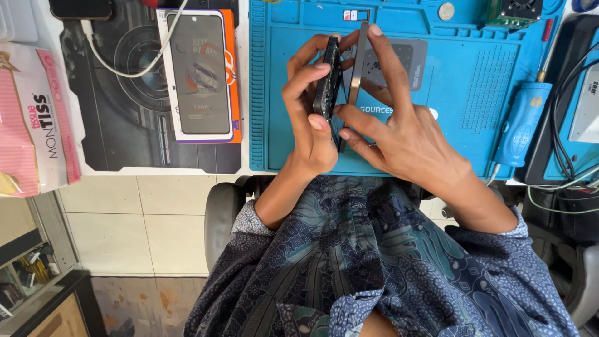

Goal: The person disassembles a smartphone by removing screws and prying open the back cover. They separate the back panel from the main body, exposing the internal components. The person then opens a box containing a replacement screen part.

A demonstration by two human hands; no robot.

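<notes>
My left hand (309, 109) grips a black phone body (327, 78), held on edge above the blue work mat (462, 93). My right hand (393, 128) holds a thin grey panel (358, 65), also on edge, right beside the phone body; the two parts nearly touch at their lower ends. The index finger of my right hand lies along the panel's top edge, and the fingers of my left hand wrap over the phone body.
A flat boxed screen protector (203, 75) lies left of the mat on a dark pad (125, 93). A pink tissue pack (31, 118) sits at the far left. A blue handheld tool (521, 125), cables (564, 143) and a coin (446, 11) are to the right.
</notes>
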